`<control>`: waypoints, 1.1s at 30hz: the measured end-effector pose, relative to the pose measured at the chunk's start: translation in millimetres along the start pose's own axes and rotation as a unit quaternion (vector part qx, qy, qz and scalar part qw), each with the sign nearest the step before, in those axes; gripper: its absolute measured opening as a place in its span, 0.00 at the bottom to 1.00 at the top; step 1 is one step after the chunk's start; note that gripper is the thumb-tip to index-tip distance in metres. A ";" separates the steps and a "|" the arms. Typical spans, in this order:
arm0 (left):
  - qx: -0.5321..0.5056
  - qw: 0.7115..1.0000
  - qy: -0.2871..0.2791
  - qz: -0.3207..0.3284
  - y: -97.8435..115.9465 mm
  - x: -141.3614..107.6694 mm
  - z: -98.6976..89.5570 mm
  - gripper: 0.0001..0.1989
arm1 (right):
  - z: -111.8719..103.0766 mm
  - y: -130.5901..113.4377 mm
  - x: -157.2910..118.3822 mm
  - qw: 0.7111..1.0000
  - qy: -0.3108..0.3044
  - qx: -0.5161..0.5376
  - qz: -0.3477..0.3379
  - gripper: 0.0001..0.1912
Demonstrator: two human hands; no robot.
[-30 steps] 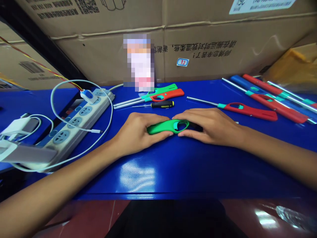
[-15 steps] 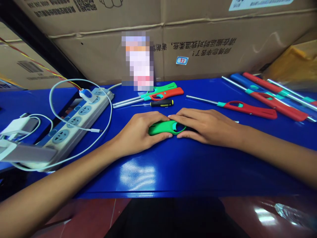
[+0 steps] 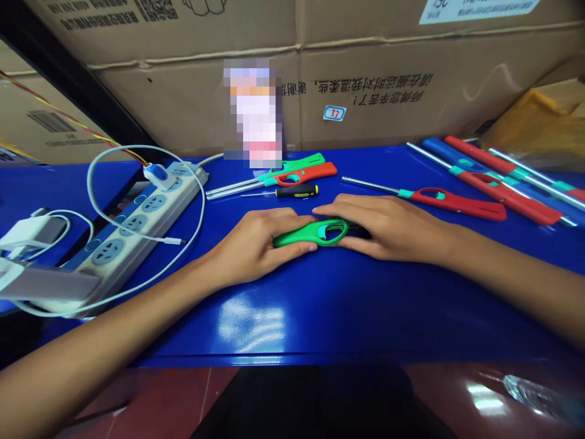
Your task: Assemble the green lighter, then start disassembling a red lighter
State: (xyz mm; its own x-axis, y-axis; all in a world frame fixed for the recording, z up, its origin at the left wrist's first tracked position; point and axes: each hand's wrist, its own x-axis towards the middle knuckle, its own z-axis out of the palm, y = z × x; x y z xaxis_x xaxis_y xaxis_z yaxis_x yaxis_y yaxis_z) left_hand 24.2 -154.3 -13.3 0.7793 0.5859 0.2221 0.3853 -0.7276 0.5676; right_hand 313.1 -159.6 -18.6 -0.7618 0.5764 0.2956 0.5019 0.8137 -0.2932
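My left hand (image 3: 262, 244) is wrapped round the handle of a green long-nosed lighter (image 3: 304, 234), thumb along its near side. The lighter lies crosswise above the blue table, its finger loop and turquoise trigger showing between my hands. My right hand (image 3: 388, 228) is closed about the lighter's front end, fingers on the far side and thumb on the near side. The lighter's metal tube is hidden by this hand. Just behind my hands lie a black and yellow screwdriver (image 3: 297, 191), an orange lighter (image 3: 320, 172) and another green lighter (image 3: 306, 163).
A red lighter (image 3: 461, 203) lies behind my right hand, with several red and blue lighters (image 3: 530, 204) farther right. A white power strip (image 3: 137, 228) with looping cables is at left. A phone with a blurred screen (image 3: 258, 116) leans on the cardboard box (image 3: 365, 55).
My right fingers have shifted up and to the right along the lighter, leaving more of its loop in sight. The left hand keeps its hold.
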 end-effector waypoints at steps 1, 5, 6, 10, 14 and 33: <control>0.001 1.000 -0.005 0.001 -0.2 0.1 -0.3 0.17 | -0.8 0.8 -0.2 1.000 0.004 0.002 -0.001 0.26; 0.011 1.000 -0.021 -0.003 1.1 1.2 -1.6 0.16 | -5.1 3.7 -0.6 1.000 0.003 0.028 -0.007 0.26; 0.013 1.000 -0.023 -0.005 1.7 1.6 -1.9 0.16 | -6.3 4.1 -0.7 1.000 0.001 0.029 -0.006 0.26; 0.017 0.999 -0.027 -0.014 3.2 2.9 -2.8 0.17 | -12.5 4.0 -2.1 0.999 -0.015 0.032 0.002 0.25; 0.011 1.000 -0.020 -0.019 2.8 3.3 -2.7 0.17 | -28.4 6.3 -6.8 0.998 -0.049 0.043 0.027 0.27; -0.011 0.999 -0.017 -0.030 0.0 2.8 -6.9 0.18 | -50.1 23.3 -14.5 0.987 -0.045 0.123 0.088 0.07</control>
State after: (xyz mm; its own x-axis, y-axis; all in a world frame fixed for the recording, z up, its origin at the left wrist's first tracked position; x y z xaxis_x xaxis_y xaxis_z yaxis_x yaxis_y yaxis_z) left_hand 23.0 -150.2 -7.2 0.7719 0.6151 0.1605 0.4210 -0.6838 0.5959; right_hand 356.3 -145.3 15.8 -0.7106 0.6894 0.1406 0.5241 0.6520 -0.5479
